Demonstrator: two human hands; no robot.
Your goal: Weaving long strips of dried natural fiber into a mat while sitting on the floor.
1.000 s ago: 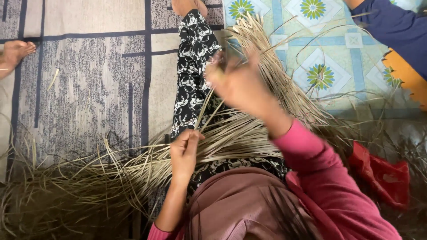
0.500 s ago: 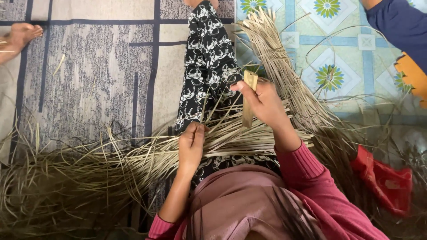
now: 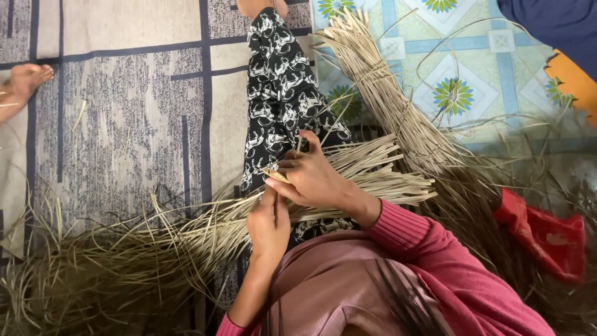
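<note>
A long bundle of dry pale straw strips (image 3: 373,177) lies across my lap, over my leg in black-and-white patterned trousers (image 3: 280,99). My left hand (image 3: 268,224) rests on the bundle with its fingers closed around a few strips. My right hand (image 3: 311,177) has come down right above it and pinches a thin straw strip (image 3: 277,175) between thumb and fingers. The two hands touch. A second sheaf of straw (image 3: 385,93) fans out toward the upper right.
Loose tangled straw (image 3: 93,274) covers the grey patterned mat (image 3: 124,124) at the lower left. A tiled floor sheet with flower motifs (image 3: 472,81) lies right. A red cloth (image 3: 547,233) sits at the right edge. Another person's bare foot (image 3: 22,87) is at the left, and a blue-and-orange sleeve (image 3: 559,37) top right.
My right hand has come down from high above the straw to meet my left hand on the bundle, carrying a strip. The left hand stayed on the bundle.
</note>
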